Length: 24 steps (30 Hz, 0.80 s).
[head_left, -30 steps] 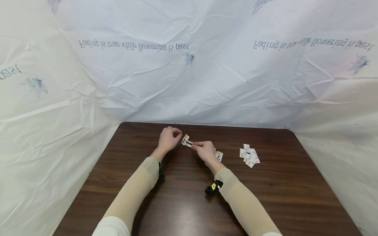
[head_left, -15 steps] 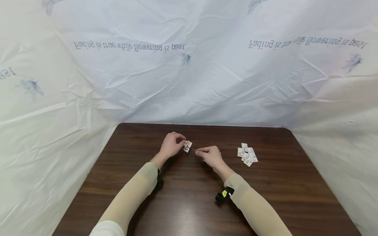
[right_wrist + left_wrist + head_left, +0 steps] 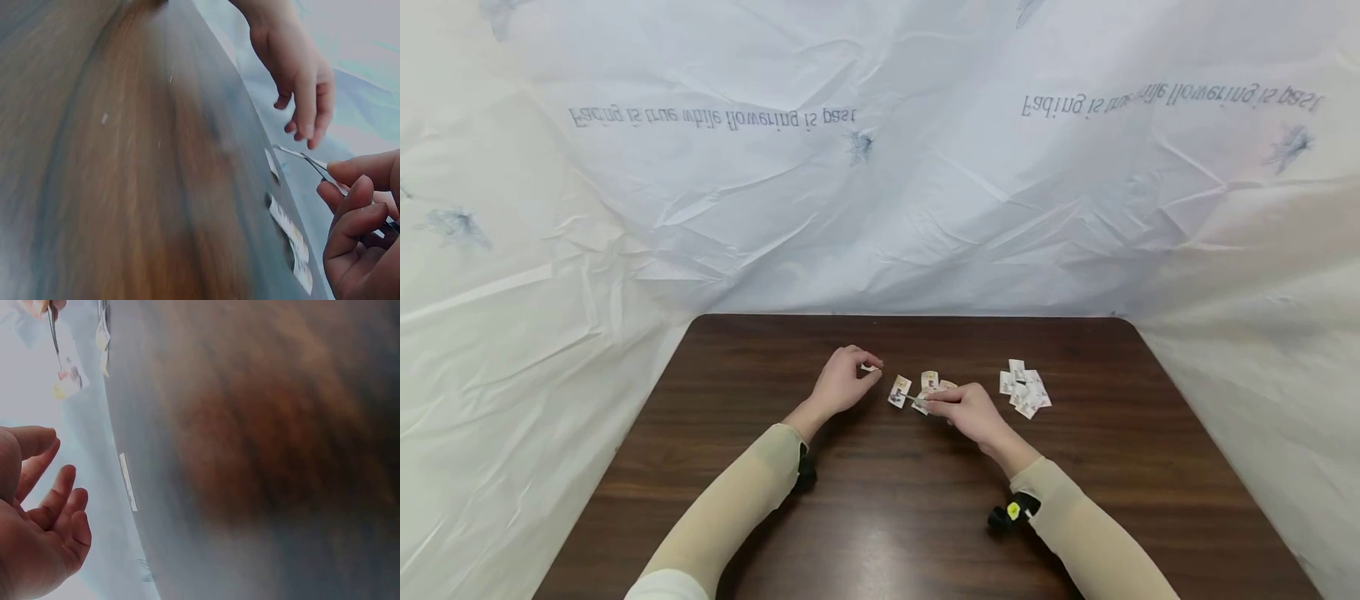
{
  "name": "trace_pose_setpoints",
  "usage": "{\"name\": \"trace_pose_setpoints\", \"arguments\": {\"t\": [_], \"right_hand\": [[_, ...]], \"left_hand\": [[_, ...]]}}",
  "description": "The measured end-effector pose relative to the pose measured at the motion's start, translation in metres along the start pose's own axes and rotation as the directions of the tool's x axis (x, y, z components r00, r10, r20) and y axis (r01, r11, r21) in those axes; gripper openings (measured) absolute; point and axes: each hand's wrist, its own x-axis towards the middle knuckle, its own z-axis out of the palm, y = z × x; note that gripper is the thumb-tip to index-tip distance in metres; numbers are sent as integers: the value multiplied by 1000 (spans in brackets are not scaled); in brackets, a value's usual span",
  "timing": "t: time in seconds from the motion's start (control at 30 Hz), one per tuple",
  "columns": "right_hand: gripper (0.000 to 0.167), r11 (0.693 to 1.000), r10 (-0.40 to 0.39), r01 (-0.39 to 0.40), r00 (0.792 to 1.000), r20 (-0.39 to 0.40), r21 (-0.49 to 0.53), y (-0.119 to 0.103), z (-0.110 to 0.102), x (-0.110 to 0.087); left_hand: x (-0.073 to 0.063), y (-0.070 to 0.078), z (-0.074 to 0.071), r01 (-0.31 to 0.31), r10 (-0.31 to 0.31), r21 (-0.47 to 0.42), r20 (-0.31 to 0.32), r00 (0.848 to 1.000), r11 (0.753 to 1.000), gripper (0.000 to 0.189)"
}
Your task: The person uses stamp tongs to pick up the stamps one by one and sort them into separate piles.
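Observation:
My right hand [image 3: 973,412] pinches a pair of tweezers [image 3: 312,161]. At the tweezers' tip is a small printed paper piece [image 3: 899,392], pale with yellow and dark marks; in the left wrist view this paper piece [image 3: 69,378] appears raised. Right below and beside the right fingers lie several similar paper pieces [image 3: 929,380], partly covered by the hand. My left hand [image 3: 842,383] has loosely bent fingers with nothing between them in the left wrist view. Another white paper piece [image 3: 128,481] lies on the table by the left fingertips, mostly hidden by them in the head view.
A loose cluster of overlapping paper pieces [image 3: 1025,389] lies on the dark wooden table [image 3: 880,517], to the right of the right hand. White printed sheeting [image 3: 880,208] hangs behind the table's far edge and along both sides.
My right hand has drawn back to the right with the tweezers, and the small paper piece has come away from the left fingers. The left hand has shifted slightly.

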Motion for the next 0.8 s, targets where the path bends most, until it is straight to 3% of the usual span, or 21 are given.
{"name": "trace_pose_setpoints", "arguments": {"t": [0.13, 0.37, 0.8], "right_hand": [[25, 1000, 26, -27, 999, 18, 11, 8, -12, -4], [31, 999, 41, -40, 997, 64, -10, 17, -34, -11], [31, 995, 58, -48, 990, 128, -84, 24, -66, -21]], "left_hand": [[2, -2, -1, 31, -31, 39, -7, 999, 999, 17], [17, -12, -7, 70, -69, 120, -15, 998, 990, 14], [38, -27, -11, 143, -160, 194, 77, 984, 971, 17]]}}
